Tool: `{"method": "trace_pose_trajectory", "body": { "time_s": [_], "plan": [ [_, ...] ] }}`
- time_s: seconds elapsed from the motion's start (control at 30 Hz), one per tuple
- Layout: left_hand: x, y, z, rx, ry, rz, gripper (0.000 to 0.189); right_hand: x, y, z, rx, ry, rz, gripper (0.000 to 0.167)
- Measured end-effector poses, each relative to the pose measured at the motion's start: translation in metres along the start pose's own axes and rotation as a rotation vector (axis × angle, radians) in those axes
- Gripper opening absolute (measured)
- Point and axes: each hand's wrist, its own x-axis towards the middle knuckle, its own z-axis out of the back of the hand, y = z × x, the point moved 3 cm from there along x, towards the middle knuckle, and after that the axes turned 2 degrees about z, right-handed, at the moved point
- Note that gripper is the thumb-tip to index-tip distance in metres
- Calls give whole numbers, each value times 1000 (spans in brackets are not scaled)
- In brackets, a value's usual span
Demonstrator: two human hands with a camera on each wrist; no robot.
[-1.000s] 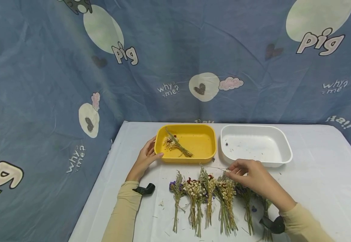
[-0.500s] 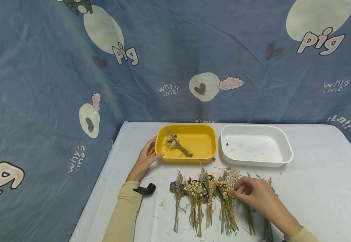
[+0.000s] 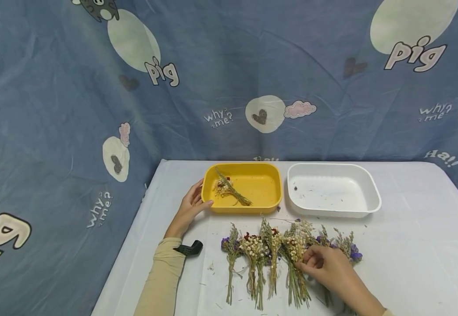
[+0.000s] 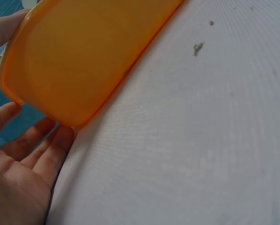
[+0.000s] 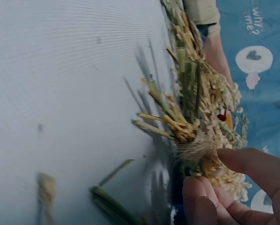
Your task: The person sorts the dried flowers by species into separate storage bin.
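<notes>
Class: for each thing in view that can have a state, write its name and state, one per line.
Yellow tray: upright, holding flowers
Flowers: lying aslant, stems toward the near side
White tray: upright, only scattered bits inside
Row of bunches: lying close together, stems toward the person
Left hand: holding the yellow tray's left end
Right hand: curled at one bunch's tie; grip unclear
Table: covered, littered
Backdrop: hung, creased

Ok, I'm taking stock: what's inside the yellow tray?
In the yellow tray, dried flowers with cream and red heads lie at the left in the head view. Its floor shows to their right; anything beneath them is covered.
</notes>
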Motion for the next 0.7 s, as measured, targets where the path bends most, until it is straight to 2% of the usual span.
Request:
{"method": "trace_pose_trajectory", "body": {
  "time_s": [0.17, 0.33, 0.7],
  "plan": [
    [0, 1, 0, 1, -2, 6, 81, -1, -3, -4, -4, -1, -68, 31],
    [0, 0, 0, -6, 8, -3, 82, 0, -5, -8, 41, 56, -115, 30],
    [0, 0, -1, -6, 3, -3, 81, 1, -9, -9, 129, 112, -62, 22]
  ]
}}
